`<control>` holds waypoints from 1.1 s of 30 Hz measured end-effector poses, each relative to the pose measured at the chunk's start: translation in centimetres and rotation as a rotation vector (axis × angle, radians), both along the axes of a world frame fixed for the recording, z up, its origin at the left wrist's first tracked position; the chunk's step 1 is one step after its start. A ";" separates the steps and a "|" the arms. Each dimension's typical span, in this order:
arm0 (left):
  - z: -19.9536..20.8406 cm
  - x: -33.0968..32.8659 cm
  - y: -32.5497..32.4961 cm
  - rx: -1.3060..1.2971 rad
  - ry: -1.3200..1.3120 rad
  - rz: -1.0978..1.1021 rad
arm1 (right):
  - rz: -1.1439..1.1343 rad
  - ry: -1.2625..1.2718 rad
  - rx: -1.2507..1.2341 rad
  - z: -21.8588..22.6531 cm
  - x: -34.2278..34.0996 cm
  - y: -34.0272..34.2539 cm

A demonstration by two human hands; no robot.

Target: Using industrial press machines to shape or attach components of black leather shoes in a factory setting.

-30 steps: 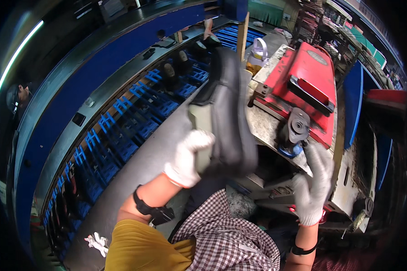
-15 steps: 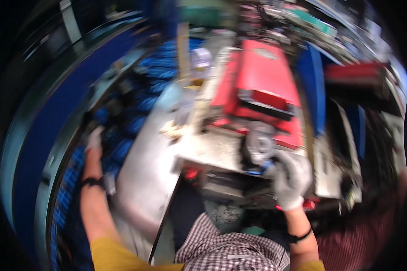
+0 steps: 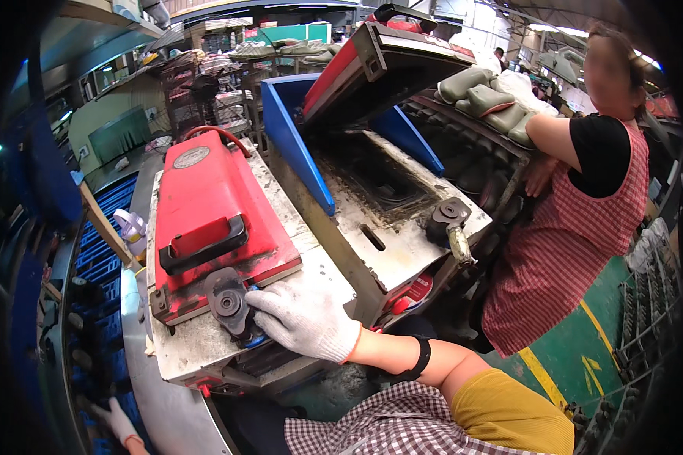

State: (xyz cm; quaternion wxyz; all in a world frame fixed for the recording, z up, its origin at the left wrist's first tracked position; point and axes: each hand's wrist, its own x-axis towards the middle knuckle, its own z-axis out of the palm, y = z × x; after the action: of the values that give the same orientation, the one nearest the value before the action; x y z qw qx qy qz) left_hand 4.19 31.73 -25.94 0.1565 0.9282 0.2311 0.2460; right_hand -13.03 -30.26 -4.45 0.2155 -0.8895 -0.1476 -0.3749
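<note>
My right hand [image 3: 305, 318], in a white knit glove, is closed at the side of a black clamp [image 3: 228, 302] with a round centre. Bits of blue show around its fingertips. The clamp sits at the front edge of a red press lid [image 3: 224, 193], which lies lowered and has a black handle [image 3: 205, 244]. At the lower left my left hand [image 3: 116, 422], also gloved, reaches over a blue roller conveyor [image 3: 111, 284] with its fingers apart. Nothing shows in it. Dark objects, too dim to name, lie close by.
A second press [image 3: 391, 182] stands to the right with its lid [image 3: 383, 72] raised between blue side plates. Another person in a red checked apron [image 3: 558, 250] stands beyond it, near a rack with green clogs [image 3: 489, 98]. A metal sheet [image 3: 171, 406] borders the conveyor.
My view has swung to the right and sharpened, bringing in the raised press and the other person. My right hand stays at the clamp; the left is now low at the picture's edge.
</note>
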 end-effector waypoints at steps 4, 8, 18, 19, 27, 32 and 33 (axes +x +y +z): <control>13.3 -4.4 -19.8 -0.329 -0.297 -0.528 | -0.081 0.256 -0.034 1.5 -0.2 -1.0; 22.9 -7.4 -30.1 -0.043 -0.529 -0.878 | -0.027 0.328 -0.066 2.2 0.4 0.8; 29.0 -3.7 -46.6 0.416 -0.370 -1.131 | -0.074 0.300 0.010 1.0 1.0 -0.2; 29.1 -3.5 -46.9 0.424 -0.328 -1.103 | -0.065 0.282 0.037 0.8 1.0 -0.1; 28.6 -3.4 -47.8 0.420 -0.286 -1.042 | -0.098 0.239 0.040 -0.2 1.2 -0.4; 28.2 -3.7 -47.3 0.321 -0.441 -1.065 | 0.034 0.304 0.147 0.8 1.2 -0.3; 28.2 -4.0 -47.2 0.311 -0.419 -1.058 | 0.025 0.281 0.146 1.2 0.8 -0.1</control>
State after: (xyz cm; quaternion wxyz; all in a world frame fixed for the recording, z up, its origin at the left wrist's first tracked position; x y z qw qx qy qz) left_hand 0.17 -15.50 2.21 0.1624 0.8610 -0.3377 0.3438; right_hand -12.22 -30.38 -3.29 0.3028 -0.9133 -0.0992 -0.2539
